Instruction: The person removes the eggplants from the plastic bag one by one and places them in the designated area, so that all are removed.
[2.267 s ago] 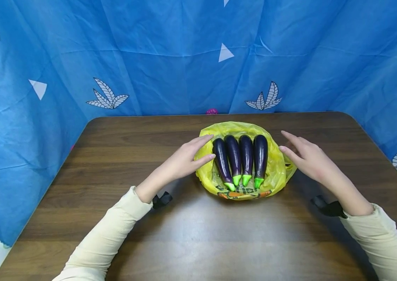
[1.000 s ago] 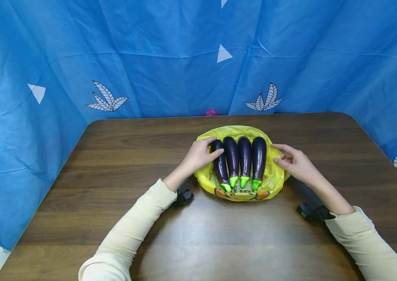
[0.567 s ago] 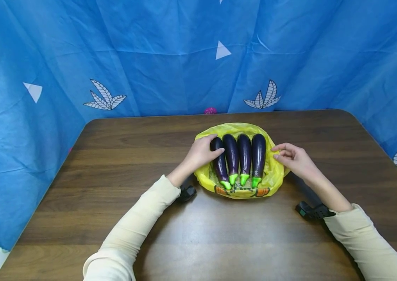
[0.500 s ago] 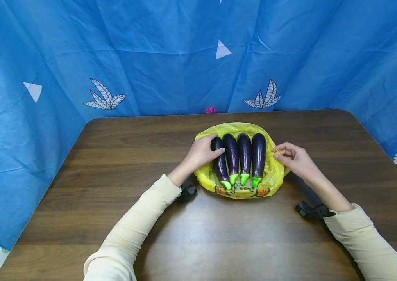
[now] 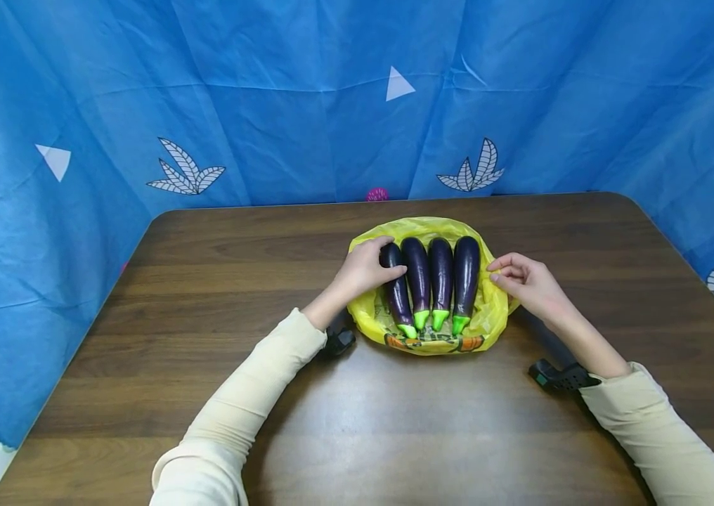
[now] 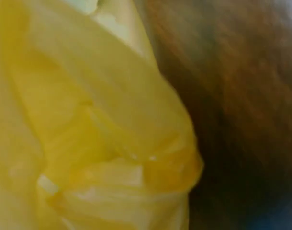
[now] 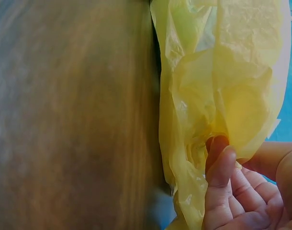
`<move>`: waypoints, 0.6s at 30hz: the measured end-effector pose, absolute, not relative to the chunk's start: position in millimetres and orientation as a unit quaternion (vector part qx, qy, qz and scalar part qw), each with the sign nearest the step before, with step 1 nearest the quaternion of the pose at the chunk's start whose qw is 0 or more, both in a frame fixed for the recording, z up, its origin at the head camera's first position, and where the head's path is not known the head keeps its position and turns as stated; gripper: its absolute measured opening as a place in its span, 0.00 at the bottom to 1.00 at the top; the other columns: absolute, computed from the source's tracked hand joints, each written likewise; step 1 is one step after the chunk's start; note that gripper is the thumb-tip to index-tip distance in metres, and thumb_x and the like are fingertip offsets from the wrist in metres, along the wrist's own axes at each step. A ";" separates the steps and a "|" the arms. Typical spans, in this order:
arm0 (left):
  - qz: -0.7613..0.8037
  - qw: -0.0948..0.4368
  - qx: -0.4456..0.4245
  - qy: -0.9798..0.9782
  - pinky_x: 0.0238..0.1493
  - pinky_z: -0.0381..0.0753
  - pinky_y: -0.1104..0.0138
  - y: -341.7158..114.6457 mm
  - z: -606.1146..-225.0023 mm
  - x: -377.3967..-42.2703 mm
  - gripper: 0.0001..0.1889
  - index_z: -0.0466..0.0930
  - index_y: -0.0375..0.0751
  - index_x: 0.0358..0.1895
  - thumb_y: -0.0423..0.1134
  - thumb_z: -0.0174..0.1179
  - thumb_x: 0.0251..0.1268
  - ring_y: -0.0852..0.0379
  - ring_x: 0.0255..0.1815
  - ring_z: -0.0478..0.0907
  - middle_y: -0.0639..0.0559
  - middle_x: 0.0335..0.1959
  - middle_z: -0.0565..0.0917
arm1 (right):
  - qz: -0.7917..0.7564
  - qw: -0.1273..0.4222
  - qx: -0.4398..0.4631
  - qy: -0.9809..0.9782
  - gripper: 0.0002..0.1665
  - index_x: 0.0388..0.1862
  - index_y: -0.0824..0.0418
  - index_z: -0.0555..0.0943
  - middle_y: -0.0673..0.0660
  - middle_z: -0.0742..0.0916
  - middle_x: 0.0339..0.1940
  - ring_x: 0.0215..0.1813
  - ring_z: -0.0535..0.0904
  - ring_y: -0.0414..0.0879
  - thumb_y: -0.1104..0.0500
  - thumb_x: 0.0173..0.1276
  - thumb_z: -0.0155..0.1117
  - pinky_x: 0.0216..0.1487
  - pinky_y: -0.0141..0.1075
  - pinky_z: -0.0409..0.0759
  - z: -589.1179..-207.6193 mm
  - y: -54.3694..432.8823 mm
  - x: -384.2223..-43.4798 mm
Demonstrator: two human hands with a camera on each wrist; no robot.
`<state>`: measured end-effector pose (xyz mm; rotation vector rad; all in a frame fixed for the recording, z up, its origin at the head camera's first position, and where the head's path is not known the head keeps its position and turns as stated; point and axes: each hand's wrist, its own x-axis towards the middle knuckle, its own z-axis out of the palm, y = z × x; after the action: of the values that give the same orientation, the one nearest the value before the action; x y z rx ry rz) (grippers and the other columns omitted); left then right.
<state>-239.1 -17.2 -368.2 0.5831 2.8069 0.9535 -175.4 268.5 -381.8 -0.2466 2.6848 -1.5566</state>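
Head view: with the left hand point(image 5: 363, 267), seems to grip the leftmost eggplant point(image 5: 398, 296) near its far end, thumb laid across the skin, other fingers partly hidden behind; cannot tell how firmly. With the right hand point(image 5: 533, 287), pinches the right edge of the yellow bag point(image 5: 493, 309). By judgement, looks like the step of taking hold of an eggplant while steadying the bag. Next, probably calls for lifting the leftmost eggplant clear without dragging the plastic or nudging the neighbour. Counts four eggplants: the leftmost, the second eggplant point(image 5: 417, 275), the third eggplant point(image 5: 440, 275) and the fourth eggplant point(image 5: 466, 270), all side by side inside the bag, green stem ends toward the person. Counts also one bag, one brown table point(image 5: 395, 429) beneath, two hands, and one blue cloth point(image 5: 306, 140) behind.

Left wrist view: shows blurred yellow folds of the one bag and a stretch of table; shows no fingers and no eggplant, so cannot confirm the left grasp from here.

Right wrist view: confirms the pinch, fingertips together on a gathered fold of plastic; counts one hand and one bag, with no eggplant plainly visible.
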 end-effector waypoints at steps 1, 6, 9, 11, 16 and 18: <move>0.326 0.060 0.192 0.924 0.59 0.66 0.62 -17.8 -368.8 -239.4 0.34 0.66 0.36 0.65 0.46 0.66 0.58 0.49 0.61 0.68 0.43 0.61 0.72 | -0.499 0.014 -0.078 0.863 0.13 0.47 0.72 0.73 0.62 0.82 0.32 0.27 0.77 0.43 0.63 0.71 0.56 0.29 0.31 0.79 -381.8 268.3 -175.5; 0.392 0.064 0.188 0.898 0.56 0.69 0.63 -20.2 -371.5 -239.5 0.33 0.67 0.37 0.65 0.42 0.67 0.56 0.48 0.58 0.70 0.44 0.62 0.72 | -0.498 0.015 -0.075 0.864 0.13 0.47 0.72 0.73 0.64 0.82 0.32 0.28 0.77 0.43 0.63 0.71 0.55 0.29 0.31 0.79 -381.8 268.4 -175.5; 0.427 0.070 0.183 0.883 0.53 0.72 0.63 -21.1 -372.9 -239.3 0.33 0.67 0.37 0.65 0.39 0.67 0.57 0.46 0.55 0.73 0.44 0.62 0.71 | -0.500 0.016 -0.076 0.862 0.12 0.47 0.72 0.73 0.64 0.82 0.32 0.28 0.77 0.42 0.63 0.71 0.55 0.29 0.31 0.79 -382.1 268.6 -175.5; 0.446 0.074 0.181 0.874 0.49 0.75 0.64 -21.4 -373.7 -239.5 0.32 0.67 0.37 0.65 0.38 0.67 0.57 0.46 0.52 0.75 0.43 0.63 0.70 | -0.502 0.016 -0.077 0.861 0.12 0.47 0.72 0.73 0.64 0.82 0.32 0.28 0.78 0.42 0.63 0.71 0.55 0.29 0.31 0.79 -382.3 268.8 -175.6; 0.467 0.072 0.175 0.864 0.39 0.77 0.66 -22.0 -373.0 -239.3 0.32 0.68 0.37 0.65 0.37 0.68 0.56 0.49 0.37 0.79 0.43 0.61 0.72 | -0.504 0.016 -0.076 0.860 0.13 0.47 0.72 0.73 0.63 0.82 0.32 0.27 0.78 0.43 0.63 0.71 0.55 0.29 0.31 0.79 -382.4 269.0 -175.7; 0.471 0.073 0.174 0.862 0.37 0.77 0.66 -22.2 -372.5 -239.2 0.32 0.68 0.37 0.64 0.36 0.68 0.55 0.50 0.34 0.78 0.43 0.61 0.72 | -0.503 0.016 -0.075 0.861 0.13 0.47 0.72 0.73 0.63 0.82 0.31 0.27 0.77 0.43 0.63 0.71 0.55 0.29 0.31 0.79 -382.3 269.2 -175.7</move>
<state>-239.2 -22.2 -372.5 0.5226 2.5880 1.4157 -175.7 269.2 -382.3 -0.2331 2.6769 -1.5655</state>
